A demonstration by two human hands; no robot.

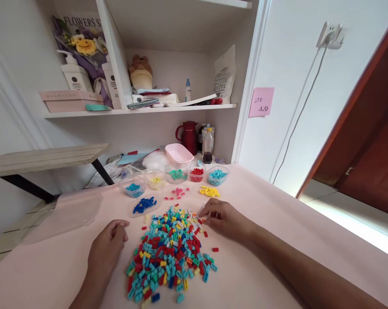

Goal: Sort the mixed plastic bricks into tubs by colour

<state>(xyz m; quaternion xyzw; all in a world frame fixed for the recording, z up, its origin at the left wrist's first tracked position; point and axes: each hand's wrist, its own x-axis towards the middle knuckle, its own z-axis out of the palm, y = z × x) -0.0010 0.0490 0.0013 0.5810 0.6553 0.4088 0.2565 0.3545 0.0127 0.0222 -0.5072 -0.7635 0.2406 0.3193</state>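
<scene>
Bouquet wrap [80, 21] reads "FLOWERS"; pink note [261, 102] reads "250".

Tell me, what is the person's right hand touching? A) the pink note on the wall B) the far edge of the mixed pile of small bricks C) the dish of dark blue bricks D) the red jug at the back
B: the right hand rests on the table with its fingertips at the far right edge of the mixed pile of small bricks, well short of the sorted dishes behind it.
</scene>
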